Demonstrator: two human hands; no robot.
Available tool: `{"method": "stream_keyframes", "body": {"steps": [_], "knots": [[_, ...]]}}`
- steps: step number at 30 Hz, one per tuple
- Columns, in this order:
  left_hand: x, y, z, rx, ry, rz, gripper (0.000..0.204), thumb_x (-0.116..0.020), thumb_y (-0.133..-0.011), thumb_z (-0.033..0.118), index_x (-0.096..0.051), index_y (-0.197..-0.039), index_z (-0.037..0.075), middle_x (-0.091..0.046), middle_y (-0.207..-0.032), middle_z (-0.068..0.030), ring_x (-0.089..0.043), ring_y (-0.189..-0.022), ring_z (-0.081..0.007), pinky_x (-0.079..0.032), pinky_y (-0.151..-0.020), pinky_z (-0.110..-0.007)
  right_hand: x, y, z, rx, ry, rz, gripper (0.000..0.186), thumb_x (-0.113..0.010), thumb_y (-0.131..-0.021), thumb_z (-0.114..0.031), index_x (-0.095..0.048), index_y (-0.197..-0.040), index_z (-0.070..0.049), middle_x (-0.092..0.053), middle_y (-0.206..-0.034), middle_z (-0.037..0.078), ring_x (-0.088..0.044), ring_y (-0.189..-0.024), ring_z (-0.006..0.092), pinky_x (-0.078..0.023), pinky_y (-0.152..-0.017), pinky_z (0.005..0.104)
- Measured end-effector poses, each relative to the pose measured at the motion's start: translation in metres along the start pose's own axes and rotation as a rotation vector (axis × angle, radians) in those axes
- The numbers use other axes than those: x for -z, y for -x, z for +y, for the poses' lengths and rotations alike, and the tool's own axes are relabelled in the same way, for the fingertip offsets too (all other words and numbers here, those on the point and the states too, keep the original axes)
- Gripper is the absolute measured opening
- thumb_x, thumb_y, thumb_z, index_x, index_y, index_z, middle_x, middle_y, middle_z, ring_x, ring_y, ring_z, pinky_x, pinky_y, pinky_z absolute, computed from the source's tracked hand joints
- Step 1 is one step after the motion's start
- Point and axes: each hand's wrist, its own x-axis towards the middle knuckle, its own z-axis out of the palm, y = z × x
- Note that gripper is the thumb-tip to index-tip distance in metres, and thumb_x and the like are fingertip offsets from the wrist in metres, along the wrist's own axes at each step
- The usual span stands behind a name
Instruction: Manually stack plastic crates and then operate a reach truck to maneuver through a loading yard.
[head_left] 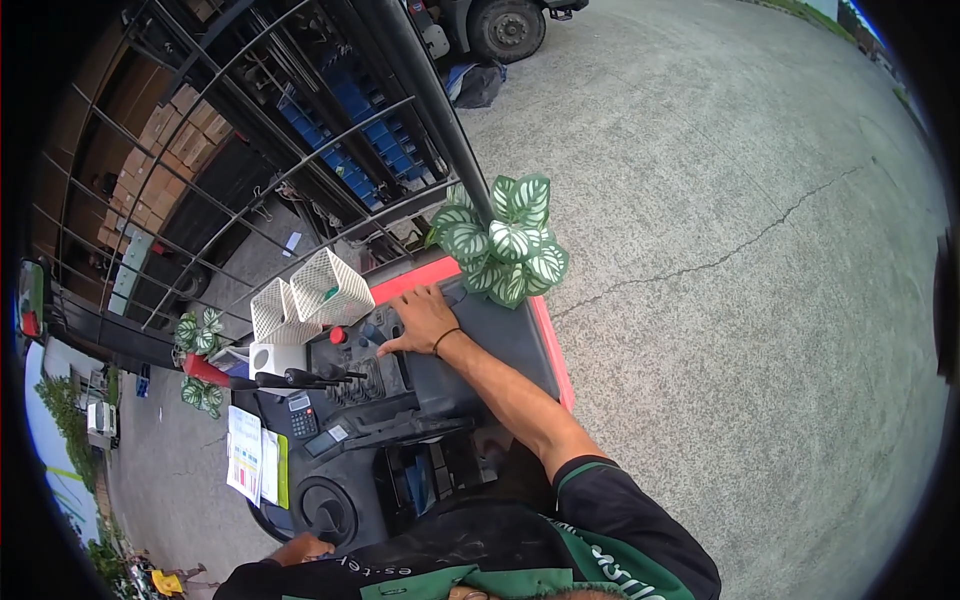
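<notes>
Right hand [422,318] lies flat, fingers spread, on the dark console [442,382] at centre, seemingly for support; left hand [305,547], lower left by the steering wheel [328,508], grip I cannot tell; white baskets [335,285] stand upper left, perhaps for easy reach

Torso: clad in a black short-sleeved cloth shirt [480,522]
Right shoulder: crossed by a green cloth panel [582,562] of the shirt, bearing large white lettering [616,574]
Right sleeve [630,505]: black, trimmed near the shirt's cuff with thin green piping [588,467]
Chest: marked with smaller pale lettering [366,572] on the shirt's black cloth
Below chest lettering: green cloth again, along the shirt's front
Left sleeve [254,580]: black, matching the shirt
Right wrist: ringed by a thin dark band [446,341], beyond the shirt's cuff
Right hand [425,318]: bare
</notes>
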Motion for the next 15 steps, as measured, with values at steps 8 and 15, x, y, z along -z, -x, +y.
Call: {"method": "stream_keyframes", "body": {"steps": [8, 15], "knots": [[-0.058, -0.037, -0.079, 0.111, -0.003, 0.403, 0.057, -0.075, -0.082, 0.058, -0.078, -0.107, 0.006, -0.078, -0.105, -0.0122, -0.076, -0.096, -0.0247, -0.06, -0.091, -0.037, 0.022, 0.011, 0.025, -0.009, -0.006, 0.012, 0.101, -0.074, -0.059, -0.085, -0.068, -0.118, -0.003, -0.068, -0.114, 0.017, -0.058, -0.116, 0.0341, -0.037, -0.105, 0.0466], [-0.102, -0.006, -0.005, 0.16, 0.321, -0.296, 0.048, -0.076, -0.083, 0.053, -0.077, -0.103, 0.009, -0.077, -0.097, -0.007, -0.074, -0.083, -0.0186, -0.061, -0.085, -0.032, 0.048, 0.035, 0.058, 0.035, -0.012, 0.014, 0.107, -0.075, -0.052, -0.087, -0.068, -0.121, -0.005, -0.066, -0.116, 0.017, -0.055, -0.118, 0.0334, -0.036, -0.104, 0.0454]]}}
